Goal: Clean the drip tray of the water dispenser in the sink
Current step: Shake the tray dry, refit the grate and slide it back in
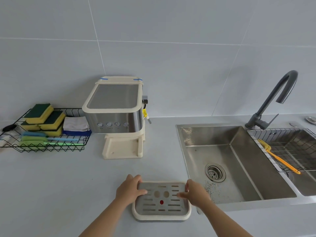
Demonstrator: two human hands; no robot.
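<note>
- Standing far left on the countertop (51, 185): black wire rack (42, 146) holding yellow-green sponges (42, 117), folded cloths (75, 124) and blue and green brushes (34, 138).
- Water dispenser (114, 106): steel and cream, against the far wall, right of the rack; its base platform is bare.
- Left hand (129, 189): fingers curled over the far left corner of the drip tray (161, 218), thumb lying on its grate.
- Drip tray: cream rim, slotted metal grate with a red dot (161, 202); flat on the near countertop, just left of the sink (239, 159).
- Right hand (195, 192): grips the tray's far right corner, thumb on the grate.
- Sink: steel basin, drain (215, 172) near its centre, water droplets on the near floor.
- Faucet (273, 100): dark grey, arched, behind the sink.
- Wire basket (290, 142): far right, yellow brush (280, 159) lying across its rim.
</note>
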